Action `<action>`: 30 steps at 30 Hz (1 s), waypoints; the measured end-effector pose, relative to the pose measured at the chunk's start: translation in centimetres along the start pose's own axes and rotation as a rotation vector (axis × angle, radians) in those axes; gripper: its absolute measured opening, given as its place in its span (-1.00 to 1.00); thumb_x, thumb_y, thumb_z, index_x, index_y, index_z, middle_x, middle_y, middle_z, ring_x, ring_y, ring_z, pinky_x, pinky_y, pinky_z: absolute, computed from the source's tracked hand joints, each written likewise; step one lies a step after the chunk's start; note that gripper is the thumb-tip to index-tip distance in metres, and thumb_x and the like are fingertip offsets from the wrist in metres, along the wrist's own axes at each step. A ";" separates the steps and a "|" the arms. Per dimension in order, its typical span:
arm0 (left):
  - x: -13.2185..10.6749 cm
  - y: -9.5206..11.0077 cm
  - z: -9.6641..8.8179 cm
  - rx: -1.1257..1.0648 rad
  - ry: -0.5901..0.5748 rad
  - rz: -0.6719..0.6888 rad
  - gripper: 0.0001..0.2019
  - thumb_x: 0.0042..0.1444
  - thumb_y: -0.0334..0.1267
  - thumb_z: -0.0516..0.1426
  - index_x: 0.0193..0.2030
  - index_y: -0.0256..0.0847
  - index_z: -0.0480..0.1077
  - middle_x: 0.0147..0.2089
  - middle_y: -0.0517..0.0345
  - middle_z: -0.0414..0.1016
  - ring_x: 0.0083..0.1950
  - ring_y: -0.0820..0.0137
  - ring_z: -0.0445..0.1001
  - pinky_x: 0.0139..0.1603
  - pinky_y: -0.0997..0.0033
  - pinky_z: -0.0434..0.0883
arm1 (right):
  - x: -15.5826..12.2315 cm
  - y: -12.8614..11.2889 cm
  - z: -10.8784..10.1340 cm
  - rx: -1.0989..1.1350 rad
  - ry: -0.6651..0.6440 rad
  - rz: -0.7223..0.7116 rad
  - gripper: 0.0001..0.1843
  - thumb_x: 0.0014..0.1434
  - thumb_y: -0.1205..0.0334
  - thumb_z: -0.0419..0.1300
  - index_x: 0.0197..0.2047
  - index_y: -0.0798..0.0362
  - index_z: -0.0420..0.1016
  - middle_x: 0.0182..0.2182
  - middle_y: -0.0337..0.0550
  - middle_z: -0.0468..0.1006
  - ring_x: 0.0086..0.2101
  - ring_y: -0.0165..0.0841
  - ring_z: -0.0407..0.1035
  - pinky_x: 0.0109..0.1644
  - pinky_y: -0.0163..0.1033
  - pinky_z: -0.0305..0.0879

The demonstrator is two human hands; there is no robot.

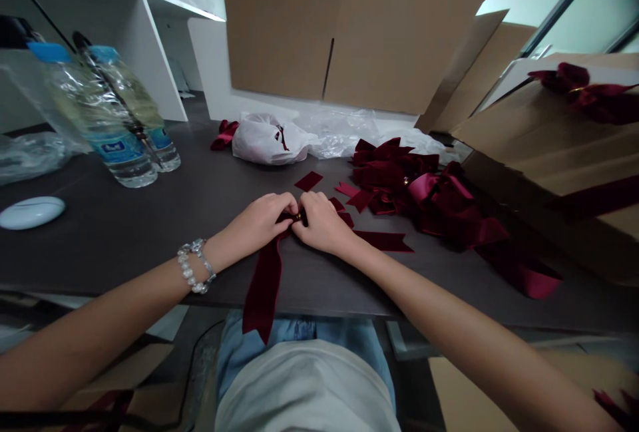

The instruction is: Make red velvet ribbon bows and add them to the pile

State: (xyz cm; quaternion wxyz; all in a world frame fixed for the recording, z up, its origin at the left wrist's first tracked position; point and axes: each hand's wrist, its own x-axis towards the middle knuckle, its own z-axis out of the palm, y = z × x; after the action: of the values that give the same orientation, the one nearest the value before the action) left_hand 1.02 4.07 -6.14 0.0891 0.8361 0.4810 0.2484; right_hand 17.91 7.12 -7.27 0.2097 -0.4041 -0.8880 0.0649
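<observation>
Over the front part of the dark table, my left hand (262, 219) and my right hand (322, 222) meet at the fingertips. Both are closed around the middle of a dark red velvet ribbon bow (263, 282), where a small gold-coloured piece shows between the fingers. One notched tail of the bow hangs past the table edge; its loops are partly hidden behind my right hand. A short cut ribbon piece (309, 181) lies just beyond my hands. Another notched ribbon end (384, 241) lies beside my right wrist.
Velvet bows and ribbon (389, 172) are heaped on the right. Behind stand a white plastic bag (269, 139) and a large cardboard sheet (319, 19). Water bottles (124, 146) and a white computer mouse (32, 212) are on the left. A cardboard box (559, 146) borders the right side.
</observation>
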 end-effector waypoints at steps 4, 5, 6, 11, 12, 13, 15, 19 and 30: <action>0.0 0.1 -0.1 0.003 -0.004 0.005 -0.91 0.13 -0.39 0.09 -0.21 -0.18 0.32 -0.17 0.14 0.49 -0.12 0.34 0.44 -0.09 0.34 0.36 | 0.0 0.1 0.1 -0.008 -0.014 -0.015 -0.91 0.12 0.28 0.04 -0.26 0.08 0.24 -0.19 0.00 0.40 -0.18 -0.19 0.21 -0.10 -0.10 0.19; 0.0 0.1 -0.1 0.007 -0.004 0.007 -0.91 0.13 -0.39 0.09 -0.21 -0.18 0.32 -0.17 0.14 0.49 -0.12 0.34 0.44 -0.09 0.35 0.36 | 0.0 0.1 0.1 -0.011 -0.018 -0.018 -0.91 0.12 0.28 0.04 -0.26 0.08 0.24 -0.18 0.00 0.40 -0.18 -0.19 0.21 -0.09 -0.09 0.19; 0.0 0.2 -0.2 0.010 -0.003 0.008 -0.91 0.13 -0.39 0.09 -0.21 -0.18 0.32 -0.17 0.14 0.49 -0.12 0.34 0.44 -0.09 0.35 0.36 | 0.0 0.1 0.1 -0.013 -0.020 -0.019 -0.90 0.13 0.28 0.04 -0.25 0.08 0.24 -0.18 0.01 0.40 -0.17 -0.19 0.21 -0.08 -0.09 0.19; 0.0 0.2 -0.2 -0.005 -0.010 -0.004 -0.91 0.13 -0.40 0.10 -0.21 -0.18 0.31 -0.16 0.14 0.49 -0.12 0.36 0.45 -0.10 0.37 0.35 | 0.1 0.3 0.3 -0.016 -0.016 -0.027 -0.91 0.12 0.30 0.03 -0.25 0.08 0.24 -0.19 0.00 0.39 -0.18 -0.18 0.21 -0.08 -0.08 0.19; 0.0 0.2 -0.2 -0.006 -0.012 -0.005 -0.90 0.13 -0.40 0.10 -0.21 -0.18 0.31 -0.16 0.14 0.49 -0.12 0.35 0.45 -0.10 0.37 0.35 | 0.1 0.3 0.3 -0.016 -0.014 -0.033 -0.91 0.12 0.30 0.03 -0.25 0.08 0.24 -0.19 0.00 0.39 -0.18 -0.18 0.20 -0.07 -0.08 0.19; 0.0 0.2 -0.2 -0.007 -0.013 -0.006 -0.91 0.13 -0.40 0.10 -0.22 -0.18 0.32 -0.17 0.15 0.49 -0.12 0.35 0.45 -0.10 0.37 0.35 | 0.1 0.3 0.4 -0.018 -0.012 -0.039 -0.91 0.12 0.30 0.03 -0.25 0.08 0.24 -0.20 -0.01 0.39 -0.18 -0.18 0.20 -0.07 -0.08 0.19; 0.1 0.2 -0.1 -0.009 -0.012 -0.013 -0.91 0.13 -0.40 0.10 -0.22 -0.18 0.32 -0.18 0.15 0.49 -0.12 0.35 0.45 -0.10 0.37 0.35 | 0.2 0.3 0.6 -0.022 -0.008 -0.050 -0.91 0.12 0.32 0.03 -0.25 0.09 0.24 -0.20 -0.01 0.39 -0.19 -0.19 0.20 -0.07 -0.08 0.18; 0.1 0.2 -0.2 -0.010 -0.013 -0.025 -0.91 0.12 -0.39 0.10 -0.22 -0.19 0.33 -0.18 0.17 0.49 -0.13 0.37 0.46 -0.10 0.38 0.35 | 0.1 0.8 0.3 -0.001 -0.012 -0.075 -0.92 0.13 0.37 0.04 -0.25 0.11 0.28 -0.22 -0.01 0.39 -0.20 -0.20 0.19 -0.06 -0.10 0.19; -0.2 0.4 -0.4 0.055 -0.005 0.019 -0.79 0.19 -0.33 0.03 -0.13 -0.17 0.46 -0.08 0.14 0.54 -0.01 0.33 0.47 0.10 0.29 0.36 | -0.9 1.7 -4.0 -0.040 -0.034 -0.310 -0.89 0.17 0.34 0.27 -0.21 0.12 0.46 -0.21 -0.09 0.49 -0.14 -0.25 0.30 -0.05 -0.22 0.20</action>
State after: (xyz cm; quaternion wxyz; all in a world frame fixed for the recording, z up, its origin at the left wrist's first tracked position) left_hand 1.06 3.70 -5.74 0.0650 0.8434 0.4793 0.2340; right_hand 21.30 7.41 -4.44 0.1938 -0.2652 -0.9443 0.0210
